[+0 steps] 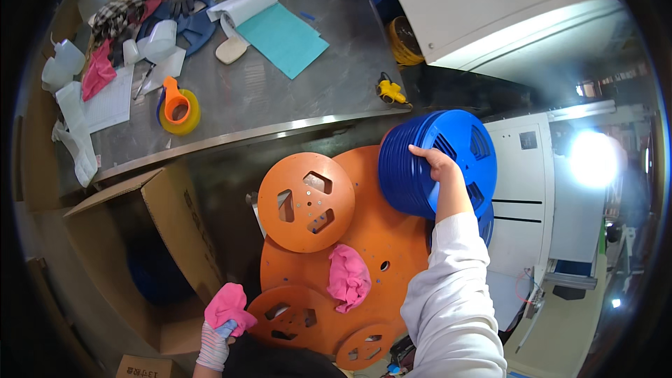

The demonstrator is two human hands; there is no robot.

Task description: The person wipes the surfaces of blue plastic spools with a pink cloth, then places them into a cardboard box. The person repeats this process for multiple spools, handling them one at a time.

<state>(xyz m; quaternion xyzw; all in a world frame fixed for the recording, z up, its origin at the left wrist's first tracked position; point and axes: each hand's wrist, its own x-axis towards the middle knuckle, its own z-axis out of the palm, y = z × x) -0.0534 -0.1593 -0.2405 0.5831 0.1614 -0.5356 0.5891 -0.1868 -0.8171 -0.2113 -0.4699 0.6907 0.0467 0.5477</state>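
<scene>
A stack of blue plastic reels (406, 175) stands at the right side of an orange round table-like base (392, 238). My bare right hand (441, 166) is at the top blue reel (483, 178), thumb side along its left edge and other fingers partly hidden at its slots. At the lower left, my left hand (218, 339), in a striped glove, is closed round a bunched pink cloth (229, 308). A second pink cloth (348, 278) lies crumpled on the orange base, between the two hands.
Orange slotted discs (308, 227) sit around the base. An open cardboard box (178, 224) with something blue inside stands left. Behind is a metal workbench (280, 98) with tape rolls (183, 122), a teal sheet (283, 38) and a yellow tool (392, 91). White machinery (514, 140) stands right.
</scene>
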